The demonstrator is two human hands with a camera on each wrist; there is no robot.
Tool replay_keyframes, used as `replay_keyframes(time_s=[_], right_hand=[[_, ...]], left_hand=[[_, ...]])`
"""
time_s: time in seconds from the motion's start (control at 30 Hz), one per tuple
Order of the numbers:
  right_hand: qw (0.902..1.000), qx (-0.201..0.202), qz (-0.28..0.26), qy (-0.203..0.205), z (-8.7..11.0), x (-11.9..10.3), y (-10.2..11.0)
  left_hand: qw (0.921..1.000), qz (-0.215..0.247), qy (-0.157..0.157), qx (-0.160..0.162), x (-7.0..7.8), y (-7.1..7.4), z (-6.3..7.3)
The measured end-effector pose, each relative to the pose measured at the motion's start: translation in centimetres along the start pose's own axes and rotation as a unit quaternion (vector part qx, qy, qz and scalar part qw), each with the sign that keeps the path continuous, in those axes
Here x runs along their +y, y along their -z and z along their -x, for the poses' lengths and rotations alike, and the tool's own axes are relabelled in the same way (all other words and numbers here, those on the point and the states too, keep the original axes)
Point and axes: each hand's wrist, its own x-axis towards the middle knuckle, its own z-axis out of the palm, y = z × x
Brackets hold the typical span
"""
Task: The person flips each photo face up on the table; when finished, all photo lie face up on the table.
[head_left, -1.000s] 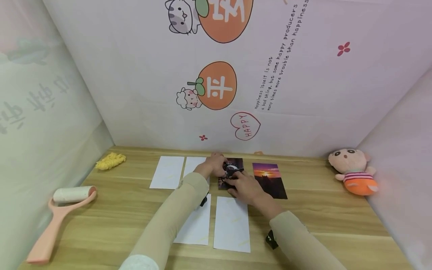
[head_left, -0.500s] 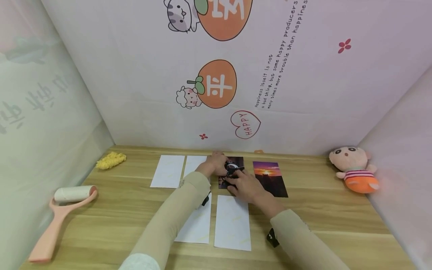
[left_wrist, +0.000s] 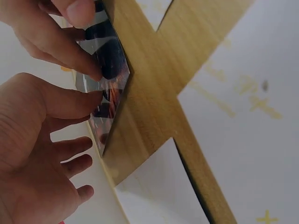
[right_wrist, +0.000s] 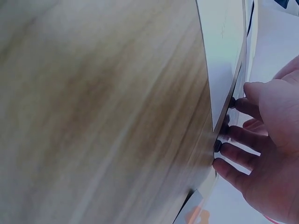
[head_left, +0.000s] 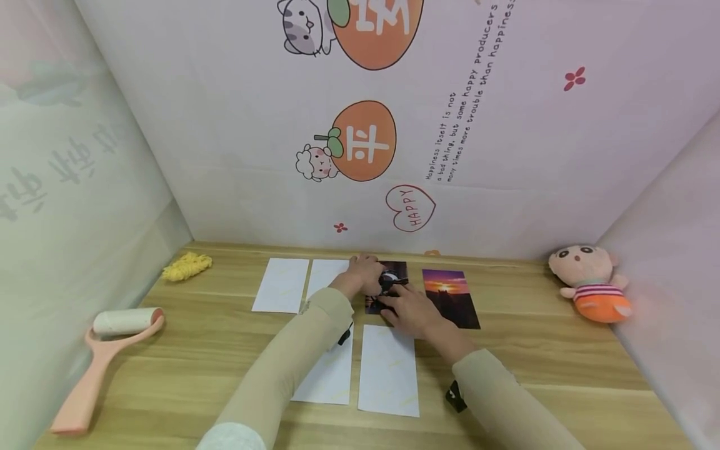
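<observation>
In the head view a dark photo print [head_left: 396, 272] lies on the wooden table near the back wall, partly covered by both hands. My left hand [head_left: 364, 274] is at its left side. In the left wrist view the left hand's [left_wrist: 32, 130] uppermost visible digit touches the glossy print [left_wrist: 112, 84], while its other fingers extend past the edge, off the print. My right hand [head_left: 413, 312] reaches in from the right with extended fingers on the print. Right of it lies a sunset photo print [head_left: 450, 300]. In the right wrist view the right hand's [right_wrist: 275, 135] fingertips meet the print's surface.
White sheets lie around the hands: one at back left [head_left: 281, 284], one partly behind the left hand [head_left: 325, 272], two in front [head_left: 388, 372]. A pink lint roller [head_left: 92, 369] and yellow yarn bundle [head_left: 187, 267] lie left. A plush doll [head_left: 590, 284] sits far right.
The hands stay at the dark print with hardly any movement; the left hand shifts very slightly. The view tilts a little. The other prints and sheets keep their places.
</observation>
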Motion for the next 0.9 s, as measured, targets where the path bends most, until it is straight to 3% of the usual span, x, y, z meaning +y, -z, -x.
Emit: replay_keyframes(time_s=[0.17,0.33,0.9], right_hand=[[0.9999,-0.005,0.013,-0.008,-0.1,-0.5,-0.2],[0.9998,0.017,0.001,-0.006,-0.7,-1.2,-0.2],[0.9986,0.016,-0.03,0.041,-3.0,-4.1,-0.6]], left_hand=[[1.0,0.003,0.0,0.0,-0.3,0.3,0.4],[0.9999,0.005,0.008,0.013,-1.6,0.9,1.1],[0.9964,0.063,0.056,0.006,-9.6,1.0,3.3]])
